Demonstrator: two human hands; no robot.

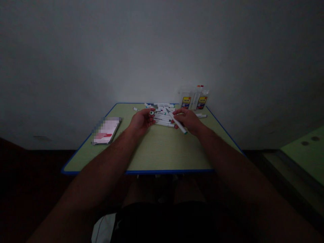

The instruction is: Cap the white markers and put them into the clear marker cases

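Note:
My right hand (186,120) is closed on a white marker (179,125). Its uncapped tip points up and to the left, and its green end points down toward me. In the fingers of my left hand (142,120) is a small white marker cap (152,113) with a green end, held apart from the marker. Between and behind both hands lies a loose pile of white markers (163,118) with differently coloured ends. Part of that pile is hidden by my fingers.
Two clear plastic cases (186,101) with yellow labels stand at the back right against the wall, with a few markers upright in them. A phone (106,131) lies at the left of the blue-edged table (167,155). Another marker (202,116) rests beyond my right hand.

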